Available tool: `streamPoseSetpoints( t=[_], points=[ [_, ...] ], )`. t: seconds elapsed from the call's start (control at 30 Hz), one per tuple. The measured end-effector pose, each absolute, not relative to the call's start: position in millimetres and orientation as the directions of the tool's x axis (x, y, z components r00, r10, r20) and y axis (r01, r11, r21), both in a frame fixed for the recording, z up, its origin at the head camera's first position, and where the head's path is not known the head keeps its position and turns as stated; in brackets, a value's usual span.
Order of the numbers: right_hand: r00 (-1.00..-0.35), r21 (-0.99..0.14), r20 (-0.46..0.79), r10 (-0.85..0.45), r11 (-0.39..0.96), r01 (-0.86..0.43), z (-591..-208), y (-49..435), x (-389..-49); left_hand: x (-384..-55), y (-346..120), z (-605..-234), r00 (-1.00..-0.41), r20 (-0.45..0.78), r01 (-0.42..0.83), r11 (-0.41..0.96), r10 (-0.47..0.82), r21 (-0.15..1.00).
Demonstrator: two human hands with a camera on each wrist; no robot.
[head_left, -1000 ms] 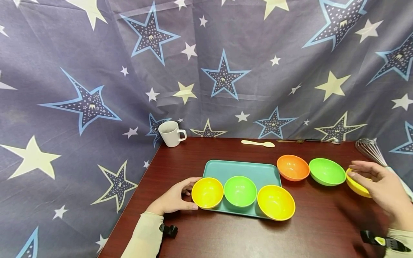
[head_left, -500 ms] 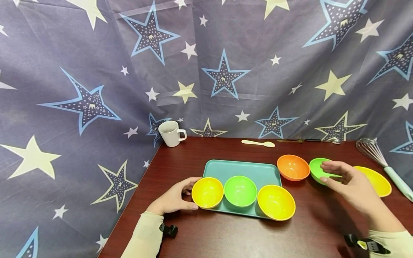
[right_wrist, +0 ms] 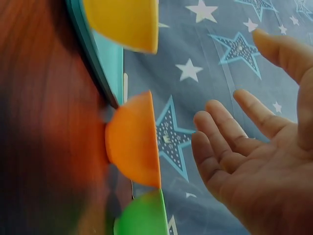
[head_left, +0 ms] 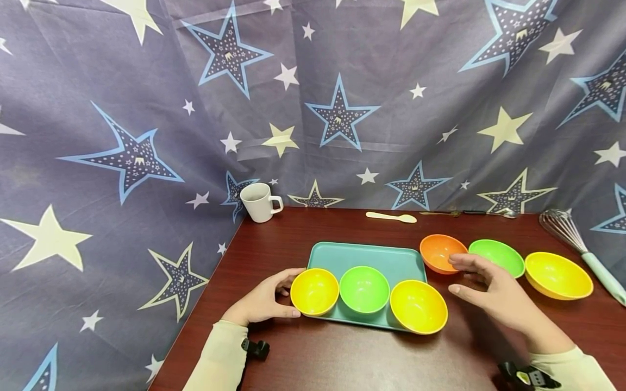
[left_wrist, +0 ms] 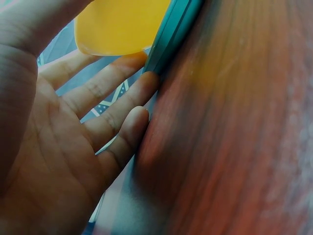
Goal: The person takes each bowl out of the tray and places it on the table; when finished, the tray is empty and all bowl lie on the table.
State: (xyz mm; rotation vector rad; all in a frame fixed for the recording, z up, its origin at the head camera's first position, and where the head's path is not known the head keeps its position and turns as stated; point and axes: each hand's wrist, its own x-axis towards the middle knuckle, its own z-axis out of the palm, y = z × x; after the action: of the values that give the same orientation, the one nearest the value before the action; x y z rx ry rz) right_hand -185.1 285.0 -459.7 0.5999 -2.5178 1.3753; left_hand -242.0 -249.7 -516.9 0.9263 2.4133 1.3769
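Note:
My left hand [head_left: 267, 297] lies beside the left yellow bowl [head_left: 314, 292], thumb at its near side and fingers toward its far side. In the left wrist view, the fingers [left_wrist: 115, 115] are spread and relaxed, with fingertips by the teal tray [left_wrist: 168, 34] and the yellow bowl [left_wrist: 122, 24]. A green bowl [head_left: 364, 289] and another yellow bowl [head_left: 419, 307] complete the row along the tray's [head_left: 362, 252] near side. My right hand [head_left: 499, 298], fingers apart and holding nothing, hovers in front of the orange bowl [head_left: 435, 251] and the right green bowl [head_left: 499, 255].
Farther right sits a yellow bowl [head_left: 559, 275], with a whisk [head_left: 582, 247] beyond it. A white mug [head_left: 259, 202] stands at the back left. Along the back edge lie a pale spoon [head_left: 391, 218] and darker cutlery [head_left: 481, 213]. A star-patterned cloth [head_left: 342, 65] hangs behind the table.
My right hand has moved left from the far-right yellow bowl, past the green bowl, to the front of the orange one. That yellow bowl now rests level. My left hand stays in place.

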Motion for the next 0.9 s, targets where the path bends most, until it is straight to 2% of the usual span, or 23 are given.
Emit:
streamPoseSetpoints(
  t=[0.33, 0.6, 0.9],
  points=[
    [-0.917, -0.796, 0.248, -0.313, 0.473, -0.377, -466, 266, -181, -242, -250, -515, -0.787, 0.112, 0.411, 0.381, 0.607, 0.828],
    [-0.907, -0.841, 0.186, -0.379, 0.416, -0.346, -479, 255, -182, -242, -250, -517, -0.792, 0.099, 0.396, 0.384, 0.603, 0.834],
    [-0.883, -0.823, 0.178, -0.434, 0.426, -0.375, -487, 250, -180, -240, -250, -512, -0.79, 0.095, 0.392, 0.379, 0.606, 0.838]
  ],
)
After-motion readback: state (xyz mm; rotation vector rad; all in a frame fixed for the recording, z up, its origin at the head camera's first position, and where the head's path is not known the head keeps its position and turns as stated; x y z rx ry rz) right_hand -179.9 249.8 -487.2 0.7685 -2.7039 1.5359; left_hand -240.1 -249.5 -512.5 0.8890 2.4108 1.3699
